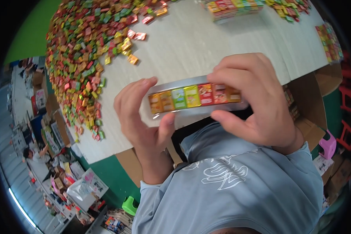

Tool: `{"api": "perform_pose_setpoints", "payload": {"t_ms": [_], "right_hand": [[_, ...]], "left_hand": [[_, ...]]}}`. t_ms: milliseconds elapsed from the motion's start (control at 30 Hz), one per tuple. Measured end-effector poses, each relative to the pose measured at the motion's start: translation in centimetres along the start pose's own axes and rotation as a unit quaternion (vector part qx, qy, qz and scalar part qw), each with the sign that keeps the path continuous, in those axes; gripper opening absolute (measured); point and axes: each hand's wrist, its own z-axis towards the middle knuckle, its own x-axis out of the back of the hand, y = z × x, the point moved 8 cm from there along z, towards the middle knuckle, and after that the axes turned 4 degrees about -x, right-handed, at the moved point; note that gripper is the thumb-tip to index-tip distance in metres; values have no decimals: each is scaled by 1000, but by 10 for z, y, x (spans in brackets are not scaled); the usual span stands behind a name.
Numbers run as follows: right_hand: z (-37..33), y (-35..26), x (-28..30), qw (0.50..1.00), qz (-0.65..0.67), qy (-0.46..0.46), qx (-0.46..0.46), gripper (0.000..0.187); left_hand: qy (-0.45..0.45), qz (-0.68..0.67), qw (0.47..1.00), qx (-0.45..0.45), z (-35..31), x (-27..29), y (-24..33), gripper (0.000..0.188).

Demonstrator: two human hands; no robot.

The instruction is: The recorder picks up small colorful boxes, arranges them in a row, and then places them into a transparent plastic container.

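Between my two hands is a narrow, shiny tray (pixel 179 83) that looks like clear or silvery plastic. Several small wrapped candies (pixel 192 96) lie in it side by side, in orange, green, yellow and red wrappers. My left hand (pixel 138 113) curves around the tray's left end, fingertips by the far edge and thumb by the near edge. At the right end my right hand (pixel 257 97) grips it, fingers along the far edge and thumb at the near edge. That hand partly covers the last candies. The tray is held above the table's near edge, in front of my shirt.
A large heap of loose wrapped candies (pixel 82 58) spreads over the left of the pale table (pixel 175 43). A stacked block of candy packs (pixel 234 8) stands at the far side, with a smaller pile (pixel 290 8) to its right. Cardboard boxes (pixel 308 101) stand beside me at right.
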Motion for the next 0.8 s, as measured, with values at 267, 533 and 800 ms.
{"api": "perform_pose_setpoints", "payload": {"t_ms": [267,533,800], "right_hand": [[2,1,-7,998,46,35,6,40],[4,-2,6,994,66,73,50,38],[-5,10,39,982,153,70,85,30]], "left_hand": [[13,29,999,11,-6,8,-2,62],[34,8,999,23,-10,2,-4,84],[31,10,999,28,-12,1,-12,94]]}}
